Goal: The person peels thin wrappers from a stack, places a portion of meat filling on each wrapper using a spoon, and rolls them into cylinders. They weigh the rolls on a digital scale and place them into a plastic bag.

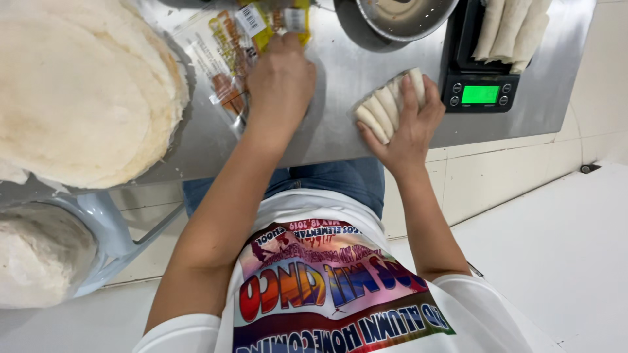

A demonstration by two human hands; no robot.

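Nearest the camera, a printed white shirt (327,294) and blue jeans (327,180) are seen below the near edge of a steel table (340,124). On the table, the left hand (281,82) is laid knuckles-up on a clear plastic packet (226,49) with orange and yellow print; whether its fingers pinch the packet cannot be told. To the right, the right hand (409,127) is curled around a row of pale rolled wrappers (389,104), held near the table edge. At the far left, a stack of round thin wrappers (78,91) is spread out, with a white plastic chair (111,229) below it. Farther right, a digital scale (481,91) with a green display carries more rolls (513,29), and a metal bowl (405,16) stands far centre.
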